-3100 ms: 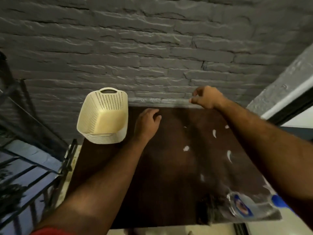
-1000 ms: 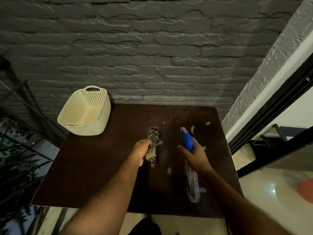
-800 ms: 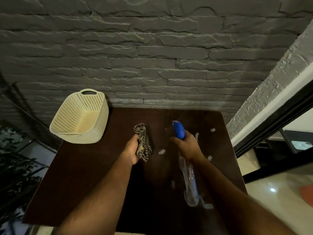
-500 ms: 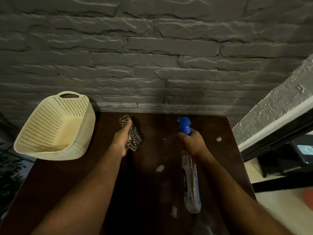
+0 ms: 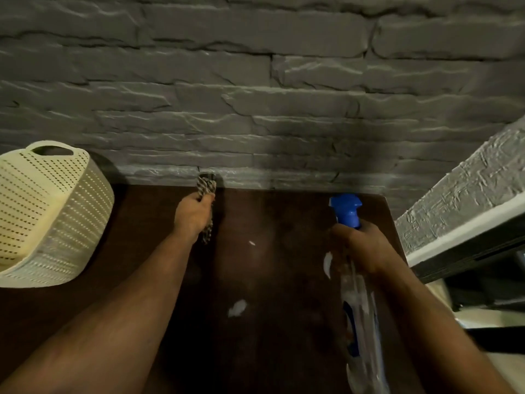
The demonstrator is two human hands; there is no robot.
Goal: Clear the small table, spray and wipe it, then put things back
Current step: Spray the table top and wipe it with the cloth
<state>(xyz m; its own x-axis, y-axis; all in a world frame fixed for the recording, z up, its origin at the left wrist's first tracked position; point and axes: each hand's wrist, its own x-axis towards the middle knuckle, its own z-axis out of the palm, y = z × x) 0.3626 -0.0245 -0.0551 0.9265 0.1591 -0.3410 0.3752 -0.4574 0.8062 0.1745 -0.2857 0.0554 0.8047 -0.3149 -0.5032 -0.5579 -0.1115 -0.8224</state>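
Note:
The small dark brown table (image 5: 272,351) stands against a grey brick wall. My left hand (image 5: 193,216) is closed around a checked cloth (image 5: 206,185) near the table's far edge. My right hand (image 5: 359,245) grips a clear spray bottle (image 5: 360,305) by the neck, its blue nozzle (image 5: 346,209) pointing toward the wall. A faint mist hangs over the far part of the tabletop. White flecks (image 5: 237,307) lie on the surface between my arms.
A cream perforated plastic basket (image 5: 42,217) sits tilted at the table's far left corner. The grey brick wall (image 5: 255,95) runs along the back. A textured wall corner and a dark door frame (image 5: 468,245) border the right side.
Both hands moved forward toward the wall, carrying cloth and bottle. The camera came closer to the table. Three seconds ago both hands were empty and the bottle lay at the near right edge.

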